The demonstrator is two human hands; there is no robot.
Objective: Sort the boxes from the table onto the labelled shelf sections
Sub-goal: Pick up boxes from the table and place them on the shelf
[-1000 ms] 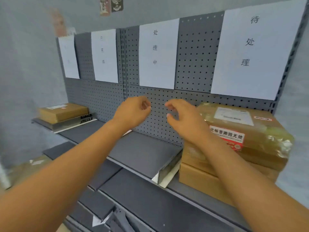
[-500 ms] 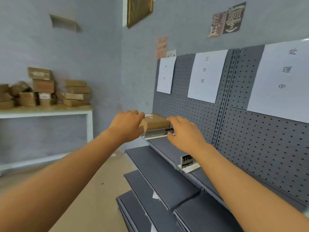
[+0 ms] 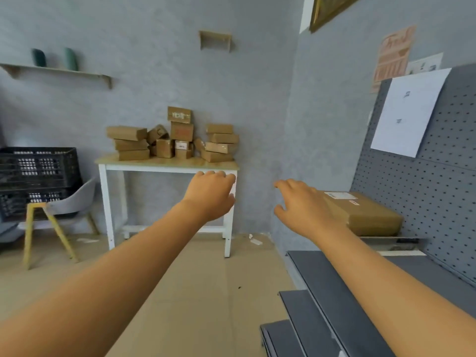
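Observation:
Several brown cardboard boxes [image 3: 177, 140] are piled on a white-legged table [image 3: 167, 164] against the far wall. My left hand [image 3: 210, 193] is stretched out in mid-air in front of the table's right end, fingers loosely curled, holding nothing. My right hand [image 3: 302, 204] hovers to the right with spread fingers, also empty. Just behind it a flat taped box [image 3: 368, 213] lies on the grey shelf [image 3: 334, 300] at its far end. Above that box a white paper label [image 3: 409, 112] hangs on the pegboard.
A grey chair with yellow legs [image 3: 59, 215] and stacked black crates [image 3: 36, 171] stand left of the table. Tan floor [image 3: 193, 292] lies between me and the table. Lower shelf tiers [image 3: 291, 333] jut out at the bottom right.
The view has swung left from the shelf labels toward the table of boxes. Both empty hands stayed raised in front of me and now point toward the table.

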